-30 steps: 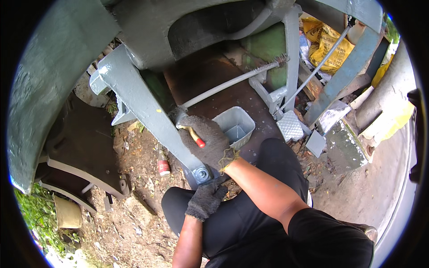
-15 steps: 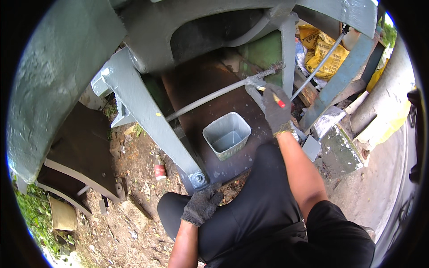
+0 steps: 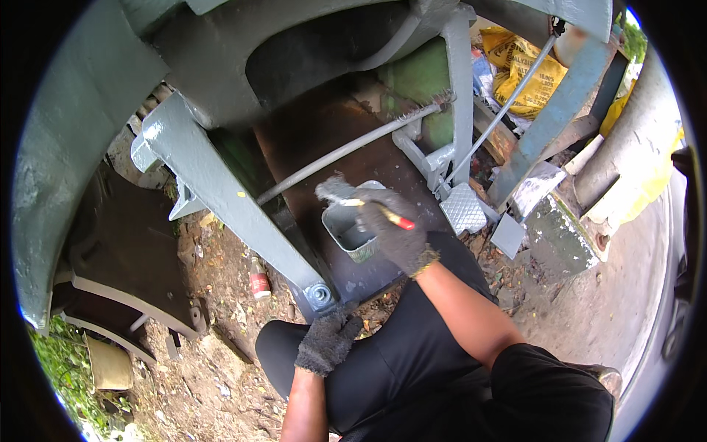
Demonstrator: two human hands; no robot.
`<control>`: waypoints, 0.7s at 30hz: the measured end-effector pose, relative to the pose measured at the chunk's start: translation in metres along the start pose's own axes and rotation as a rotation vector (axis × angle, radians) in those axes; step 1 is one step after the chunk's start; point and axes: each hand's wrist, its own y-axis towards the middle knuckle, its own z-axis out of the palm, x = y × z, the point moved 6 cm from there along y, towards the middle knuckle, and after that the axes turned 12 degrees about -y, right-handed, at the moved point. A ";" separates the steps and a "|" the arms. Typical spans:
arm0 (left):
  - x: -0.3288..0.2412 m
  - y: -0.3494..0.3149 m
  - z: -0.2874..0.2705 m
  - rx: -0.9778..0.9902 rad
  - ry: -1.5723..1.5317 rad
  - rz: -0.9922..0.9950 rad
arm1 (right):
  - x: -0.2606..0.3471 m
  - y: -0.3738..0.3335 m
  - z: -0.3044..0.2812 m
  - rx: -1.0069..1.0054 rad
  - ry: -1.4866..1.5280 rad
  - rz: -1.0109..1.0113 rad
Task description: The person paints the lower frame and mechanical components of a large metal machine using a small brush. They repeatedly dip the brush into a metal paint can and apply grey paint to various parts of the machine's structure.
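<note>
My right hand [image 3: 394, 232], in a dark grey glove, is closed around a paintbrush [image 3: 355, 202] with a pale, red-tipped handle. The brush's grey, paint-loaded bristles point left, over the rim of a square tub [image 3: 331, 225] with grey paint inside. Glove and brush hide part of this tub, which stands on a dark metal plate [image 3: 372, 272]. My left hand [image 3: 325, 345], gloved too, lies by my left knee, thumb apart from the fingers. Its fingertips are at the bolted lower end of a grey-painted metal leg [image 3: 228, 199]; it holds nothing that I can see.
A grey rod [image 3: 339, 153] crosses behind the tub. On its right are a grey tread-patterned pedal [image 3: 464, 211] and a thin slanting rod [image 3: 504, 110]. Yellow sacks [image 3: 534, 77] lie farther back. A bottle with a red label [image 3: 259, 280] is on the littered ground at left.
My right hand has moved left and nearer, carrying the paintbrush from the rod's right-hand joint to above the tub. The pedal has come into sight. My left hand stays by the knee.
</note>
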 end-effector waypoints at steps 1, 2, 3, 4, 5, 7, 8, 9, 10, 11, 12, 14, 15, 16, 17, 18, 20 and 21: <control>0.000 -0.001 0.000 -0.005 -0.030 -0.007 | -0.006 -0.005 -0.011 -0.020 0.068 0.115; -0.001 -0.002 0.000 -0.008 -0.048 -0.003 | -0.010 -0.010 -0.021 -0.035 0.133 0.195; -0.002 -0.003 0.000 -0.013 -0.067 0.004 | -0.013 -0.017 -0.034 -0.075 0.159 0.252; -0.004 -0.003 0.001 -0.013 -0.040 0.017 | -0.014 -0.025 -0.048 -0.109 0.182 0.275; -0.006 -0.003 0.001 -0.011 -0.012 0.032 | -0.016 -0.033 -0.061 -0.140 0.217 0.296; -0.009 -0.003 0.001 -0.010 0.021 0.033 | -0.021 -0.048 -0.084 -0.195 0.252 0.397; -0.008 -0.003 0.002 -0.011 0.027 0.018 | -0.023 -0.056 -0.093 -0.219 0.295 0.447; -0.008 -0.003 0.002 -0.013 0.034 0.004 | -0.026 -0.065 -0.101 -0.289 0.297 0.520; -0.009 -0.002 0.003 -0.011 0.039 0.023 | -0.023 -0.068 -0.105 -0.264 0.290 0.478; -0.010 -0.002 0.003 -0.009 0.044 0.041 | -0.021 -0.072 -0.109 -0.257 0.272 0.482; -0.010 -0.001 0.004 -0.008 0.047 0.059 | -0.019 -0.075 -0.113 -0.268 0.242 0.507; -0.007 0.001 0.006 0.008 0.028 0.051 | -0.006 -0.073 -0.114 -0.216 0.172 0.400; -0.006 0.001 0.008 0.016 0.019 0.048 | 0.002 -0.071 -0.115 -0.200 0.132 0.356; -0.006 0.002 0.008 0.008 0.030 0.063 | 0.008 -0.067 -0.116 -0.173 0.049 0.346; -0.006 0.001 0.008 -0.001 0.039 0.078 | 0.015 -0.060 -0.119 -0.144 -0.034 0.336; -0.007 0.000 0.008 -0.012 0.049 0.091 | 0.023 -0.050 -0.121 -0.101 -0.097 0.303; -0.005 -0.002 0.009 -0.006 0.016 0.051 | 0.042 -0.022 -0.131 -0.159 -0.308 0.143; -0.006 -0.004 0.009 -0.004 0.000 0.032 | 0.056 -0.006 -0.137 -0.180 -0.457 0.006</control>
